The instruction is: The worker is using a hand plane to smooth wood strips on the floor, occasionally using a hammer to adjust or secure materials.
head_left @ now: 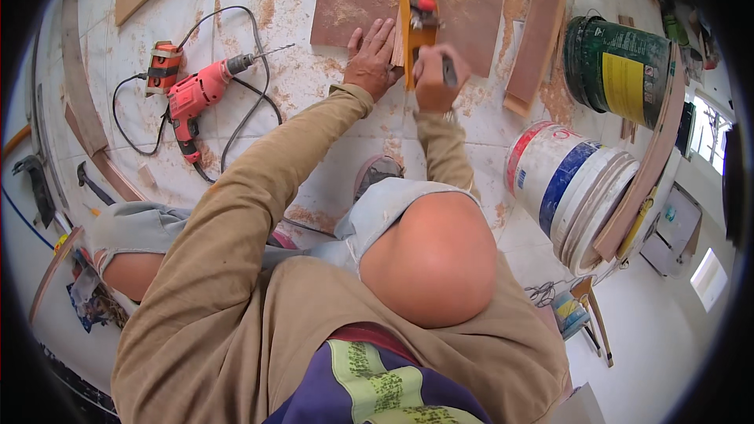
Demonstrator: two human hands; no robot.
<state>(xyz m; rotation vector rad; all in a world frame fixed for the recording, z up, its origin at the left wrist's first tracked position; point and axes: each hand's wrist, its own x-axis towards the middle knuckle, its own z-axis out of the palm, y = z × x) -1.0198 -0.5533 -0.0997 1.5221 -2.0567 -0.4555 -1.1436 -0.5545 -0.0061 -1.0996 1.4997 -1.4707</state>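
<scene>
My right hand (440, 77) is wrapped round the dark rear handle of a hand plane (419, 20) with an orange-yellow body, a dark front knob and a red part in its middle. The plane lies along the edge of a narrow wood strip (398, 45). Just left of it, my left hand (371, 59) grips the strip's near end, its thumb by the end and its fingers over a reddish-brown board (345, 0). Another reddish-brown board (475, 0) lies right of the plane. Sawdust is scattered over both boards.
A red corded drill (200, 94) with a bit lies left, beside an orange-black block (164, 67). Rightward are wood planks (538, 35), a green bucket (616, 71) and a white bucket (569, 184). A hammer (94, 182) rests far left. My bent knee (428, 259) is below my hands.
</scene>
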